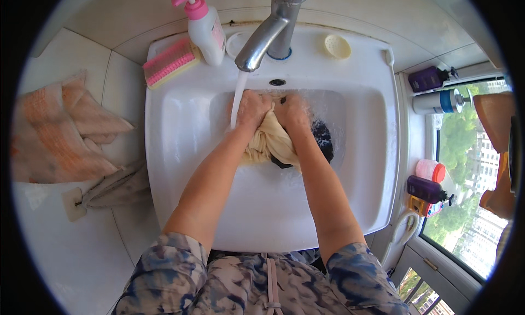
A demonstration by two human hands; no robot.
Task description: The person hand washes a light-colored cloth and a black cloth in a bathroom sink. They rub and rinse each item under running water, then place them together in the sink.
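Both hands are down in the water of a white washbasin point(254, 216), gripping a wet cream-coloured cloth point(270, 130). My left hand point(252, 108) holds its upper left part, and my right hand point(296, 113) holds the upper right part close beside. The fingers are partly hidden by water and fabric. The cloth hangs twisted and bunched between my wrists. A dark piece of fabric point(322, 138) with suds lies right of my right wrist, and some dark material shows under the cream cloth. Water runs from the metal faucet point(262, 40) past my left hand.
A pink-bristled brush point(170, 65), a white pump bottle point(208, 32) and a cream soap dish point(337, 47) stand on the basin's back ledge. Cloths point(74, 130) hang on the left wall. Purple pump bottles point(426, 190) and other containers line the windowsill at right.
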